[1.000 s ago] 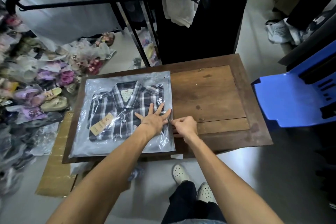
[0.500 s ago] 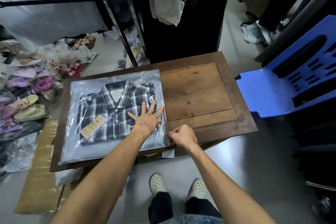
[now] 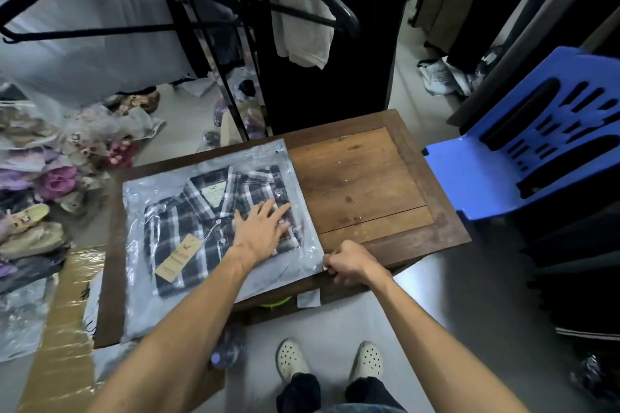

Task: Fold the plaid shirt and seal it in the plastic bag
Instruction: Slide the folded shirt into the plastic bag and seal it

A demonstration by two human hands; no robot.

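On wooden table [image 3: 362, 174], left hand [image 3: 260, 231] flat, fingers spread on bagged plaid shirt [image 3: 188, 228]; right hand [image 3: 349, 261] pinching plastic bag [image 3: 151, 184] corner; blue chair [image 3: 523, 157] cut off

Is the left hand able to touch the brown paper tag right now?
Probably not directly: the left hand lies flat on the plastic bag, and the tag sits inside, on the plaid shirt. It could press it through the plastic.

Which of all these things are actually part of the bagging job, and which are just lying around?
In use: plaid shirt, plastic bag, left hand pressing it flat, right hand pinching the bag's edge, wooden table.

Lying about: blue chair, shoes, clothes rack.
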